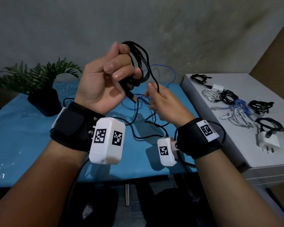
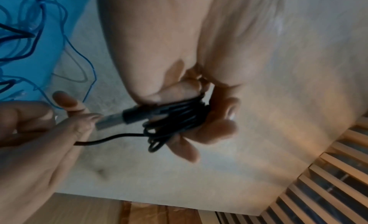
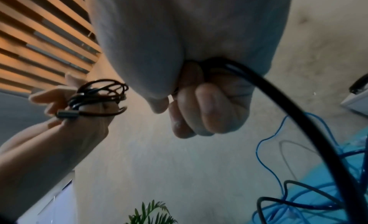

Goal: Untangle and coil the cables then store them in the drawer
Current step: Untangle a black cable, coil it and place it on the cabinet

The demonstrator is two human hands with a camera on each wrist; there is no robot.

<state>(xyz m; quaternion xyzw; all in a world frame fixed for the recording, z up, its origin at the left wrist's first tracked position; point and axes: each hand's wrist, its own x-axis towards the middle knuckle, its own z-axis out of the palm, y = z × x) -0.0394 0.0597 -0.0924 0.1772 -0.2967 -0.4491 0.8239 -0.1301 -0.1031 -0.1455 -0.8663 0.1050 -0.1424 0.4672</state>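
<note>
Left hand (image 1: 105, 76), raised above the blue-covered table (image 1: 23, 136), fingers curled around a coiled black USB cable (image 1: 138, 63), its plug (image 2: 111, 120) pointing to 5 o'clock. Right hand (image 1: 164, 102), at 4 o'clock from it, pinches the cable's free strand. Loose thin blue cable (image 1: 170, 74) lies behind.

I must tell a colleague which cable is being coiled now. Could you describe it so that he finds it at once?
Look above the blue table. The left hand grips a black cable in loops, its USB plug pointing down. Unlike the loose blue cable behind, it is held up, and its tail runs to the right hand.
</note>
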